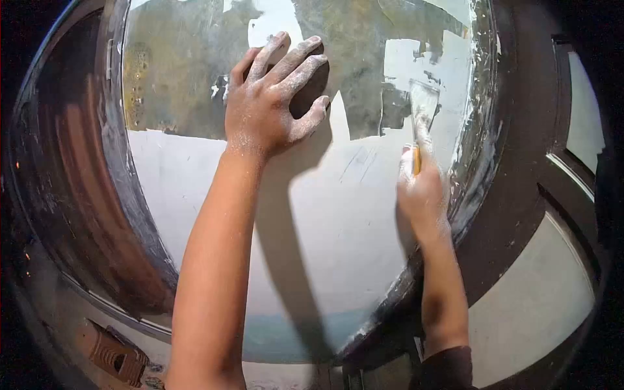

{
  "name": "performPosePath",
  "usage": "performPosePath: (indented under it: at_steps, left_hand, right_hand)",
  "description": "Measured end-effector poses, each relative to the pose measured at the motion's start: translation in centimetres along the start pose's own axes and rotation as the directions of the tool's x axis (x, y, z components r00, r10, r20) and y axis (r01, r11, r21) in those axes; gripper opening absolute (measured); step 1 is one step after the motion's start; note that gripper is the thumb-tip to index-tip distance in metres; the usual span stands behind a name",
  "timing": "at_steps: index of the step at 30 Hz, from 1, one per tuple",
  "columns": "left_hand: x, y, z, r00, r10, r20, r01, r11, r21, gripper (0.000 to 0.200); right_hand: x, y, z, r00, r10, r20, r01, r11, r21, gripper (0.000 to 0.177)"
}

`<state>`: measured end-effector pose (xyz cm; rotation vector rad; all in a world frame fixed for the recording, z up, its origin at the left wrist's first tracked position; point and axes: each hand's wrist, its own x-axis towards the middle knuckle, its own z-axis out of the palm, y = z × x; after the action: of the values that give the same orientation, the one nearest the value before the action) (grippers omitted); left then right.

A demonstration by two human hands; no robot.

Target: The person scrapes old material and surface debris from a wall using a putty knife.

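Note:
My left hand (pixel 270 97), fingers spread and dusted white, lies against the upper part of a wall panel (pixel 312 240). White paint covers the panel's lower part; above, large grey-brown patches (pixel 175 84) show where the white coat is gone. In my right hand (pixel 422 188) is a putty knife (pixel 424 104) with a wide blade smeared white and a yellowish handle. Its blade edge points up, right at the border of a remaining white patch (pixel 403 58) near the panel's right side. White dust coats the fingers of this hand too.
A dark frame flecked with white (pixel 478 130) borders the panel on the right. Further right stands dark panelling with pale insets (pixel 533 305). Brown drapery-like folds (pixel 104 182) run down the left. A brown object with an arched opening (pixel 114 354) sits at lower left.

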<state>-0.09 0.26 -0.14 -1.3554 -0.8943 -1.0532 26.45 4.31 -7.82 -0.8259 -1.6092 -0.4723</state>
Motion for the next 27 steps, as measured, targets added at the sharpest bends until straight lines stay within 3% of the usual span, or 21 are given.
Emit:
performPosePath:
  at_steps: [1, 5, 6, 9, 13, 14, 18, 22, 24, 25, 27]
  left_hand:
    - [-0.1, 0.0, 0.0, 1.0, -0.006, -0.001, 0.006, 1.0, -0.007, 0.052]
    - [-0.1, 0.1, -0.2, 1.0, 0.003, -0.013, -0.003, 1.0, -0.022, 0.051]
    - [0.0, 0.1, -0.2, 1.0, -0.004, -0.015, 0.003, 0.999, -0.033, 0.05]
    - [0.2, -0.1, -0.1, 1.0, -0.004, -0.026, 0.002, 0.998, -0.066, 0.049]
    - [0.0, 0.1, -0.2, 1.0, -0.015, -0.019, 0.014, 0.997, -0.076, 0.047]
    - [-0.1, 0.1, -0.1, 0.999, -0.023, -0.024, 0.021, 0.997, -0.071, 0.047]
    - [-0.3, 0.0, 0.2, 0.999, -0.021, -0.033, 0.019, 0.998, -0.067, 0.048]
    - [-0.2, 0.0, 0.2, 0.999, -0.02, -0.046, 0.017, 0.998, -0.066, 0.047]
    - [-0.3, 0.0, 0.2, 0.999, -0.017, -0.045, 0.013, 0.997, -0.077, 0.046]
    - [-0.3, 0.0, 0.2, 0.999, -0.021, -0.04, 0.018, 0.997, -0.074, 0.047]
    - [-0.3, 0.1, 0.1, 0.999, -0.022, -0.045, 0.019, 0.997, -0.07, 0.047]
  right_hand:
    - [-1.1, -1.0, -0.6, 0.993, 0.084, 0.085, -0.08, 0.995, -0.051, 0.057]
    - [0.8, -0.8, -0.1, 1.0, -0.024, -0.018, 0.025, 0.997, 0.073, 0.054]
    - [2.3, -1.5, -0.6, 0.999, 0.038, 0.025, -0.039, 0.999, 0.031, 0.054]
    - [3.6, -2.0, -0.4, 0.999, 0.037, 0.02, -0.037, 0.999, -0.001, 0.053]
    - [-0.6, -2.6, 0.5, 0.999, 0.053, 0.013, -0.053, 0.998, -0.018, 0.048]
    - [-0.3, -1.9, 0.6, 0.994, 0.072, 0.078, -0.066, 0.995, -0.073, 0.045]
    - [4.6, -3.0, -0.1, 1.0, 0.021, -0.015, -0.021, 1.0, 0.004, 0.045]
    - [2.3, -3.6, -0.2, 0.983, 0.155, 0.097, -0.156, 0.988, 0.003, 0.05]
    - [-0.7, -3.1, 0.9, 1.0, 0.017, 0.005, -0.017, 1.0, 0.021, 0.051]
    - [-1.0, -3.4, 0.4, 0.97, 0.191, 0.15, -0.188, 0.981, -0.039, 0.05]
    - [0.4, -3.0, 0.5, 0.986, 0.128, 0.104, -0.126, 0.992, -0.029, 0.05]
